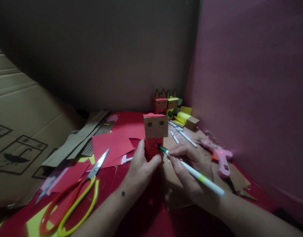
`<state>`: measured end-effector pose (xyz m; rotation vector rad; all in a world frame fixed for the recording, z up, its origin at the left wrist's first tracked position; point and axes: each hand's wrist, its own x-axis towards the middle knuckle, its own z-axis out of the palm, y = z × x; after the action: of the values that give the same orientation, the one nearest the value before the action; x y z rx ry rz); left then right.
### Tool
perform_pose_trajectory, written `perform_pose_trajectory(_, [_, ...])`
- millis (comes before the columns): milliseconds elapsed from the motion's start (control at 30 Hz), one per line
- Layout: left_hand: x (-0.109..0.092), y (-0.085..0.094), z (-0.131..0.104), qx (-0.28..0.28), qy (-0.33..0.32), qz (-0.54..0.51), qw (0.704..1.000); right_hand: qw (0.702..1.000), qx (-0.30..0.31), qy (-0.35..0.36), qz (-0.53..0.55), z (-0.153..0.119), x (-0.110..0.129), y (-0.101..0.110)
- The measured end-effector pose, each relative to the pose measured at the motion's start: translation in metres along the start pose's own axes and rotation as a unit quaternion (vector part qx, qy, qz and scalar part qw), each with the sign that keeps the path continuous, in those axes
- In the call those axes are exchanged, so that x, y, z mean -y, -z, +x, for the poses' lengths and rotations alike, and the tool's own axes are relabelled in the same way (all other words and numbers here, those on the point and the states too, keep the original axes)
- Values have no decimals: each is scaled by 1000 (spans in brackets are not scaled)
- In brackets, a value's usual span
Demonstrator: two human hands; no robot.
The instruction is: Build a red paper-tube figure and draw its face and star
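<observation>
A small box figure (pixel 155 127) stands upright in the middle, with a cardboard face, two drawn eyes and a red body bearing a dark star outline. Wrapped round the lower red body from the left is my left hand (pixel 144 164), its thumb across the front. My right hand (pixel 188 164) pinches a white marker (pixel 202 177) with a green tip and a yellow-green band. The green tip meets the right side of the star, where a part looks filled in dark.
Scissors (pixel 88 184) lie at the left beside red paper sheets (pixel 112 146) and cardboard strips. Two similar figures (pixel 161 103) stand at the back. White markers (pixel 187 137) and a pink glue gun (pixel 222 161) lie at the right. A large carton (pixel 15 131) borders the left.
</observation>
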<state>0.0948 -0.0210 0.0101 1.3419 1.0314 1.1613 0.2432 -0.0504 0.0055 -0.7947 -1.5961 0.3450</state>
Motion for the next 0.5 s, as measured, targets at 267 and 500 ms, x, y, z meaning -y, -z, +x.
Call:
perform_pose_trajectory(267, [-2, 0, -1, -2, -1, 9, 1000, 1000, 2, -3, 3, 0, 1, 0])
perform_pose_trajectory(500, [-2, -1, 0, -6, -3, 15, 1000, 1000, 4, -9, 13, 1, 1, 0])
